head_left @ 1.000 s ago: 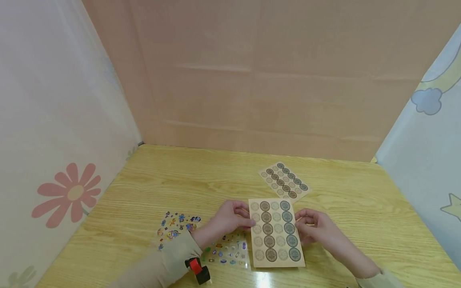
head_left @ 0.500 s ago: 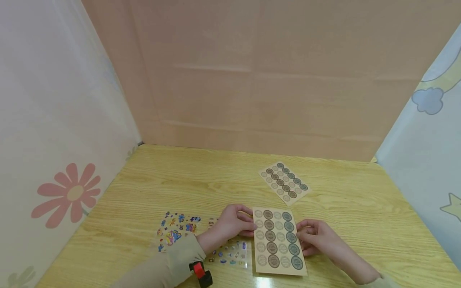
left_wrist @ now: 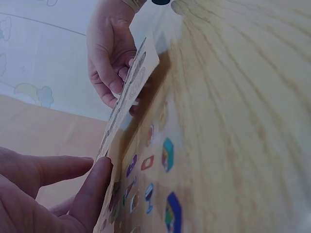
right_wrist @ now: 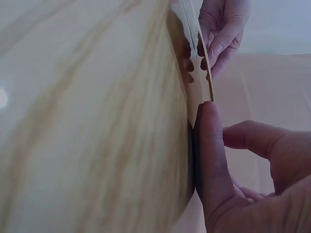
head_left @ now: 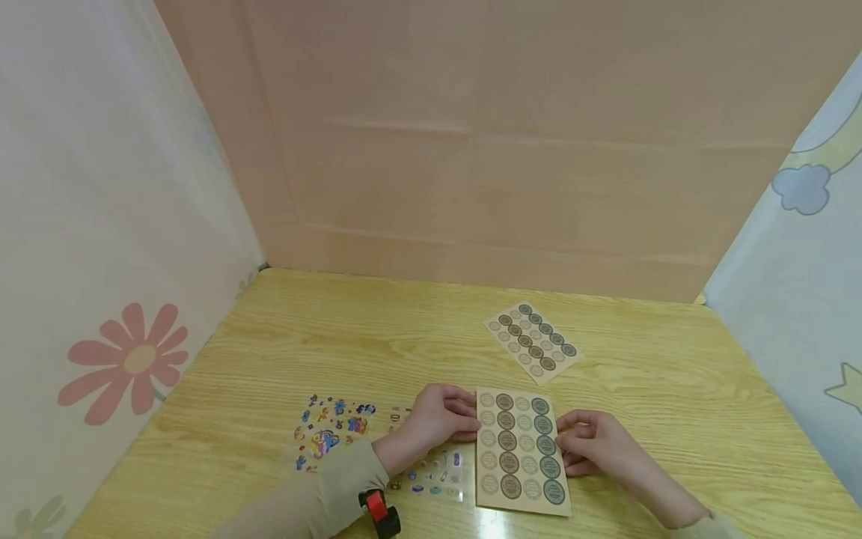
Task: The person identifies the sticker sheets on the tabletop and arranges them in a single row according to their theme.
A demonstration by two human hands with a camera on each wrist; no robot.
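A kraft-coloured sticker sheet (head_left: 523, 453) with columns of round brown and grey stickers lies between both hands in the head view. My left hand (head_left: 439, 415) pinches its left edge, thumb on the printed side. On the right edge, my right hand (head_left: 592, 442) holds the sheet with curled fingers and thumb. The left wrist view has the sheet (left_wrist: 131, 90) slanted close over the table, its shadow beneath. From the right wrist, the sheet (right_wrist: 210, 80) appears nearly edge-on, the thumb at its near edge.
A second sheet of round stickers (head_left: 533, 343) lies askew farther back on the wooden table (head_left: 377, 322). Left of the held sheet are clear sheets with colourful cartoon stickers (head_left: 325, 443), partly under the left forearm. A pinkish backdrop (head_left: 471, 150) stands behind the table, with patterned cloths at the sides.
The held sheet and both hands have come slightly nearer the front edge and a little to the right. The back sticker sheet's lower corner is now uncovered.
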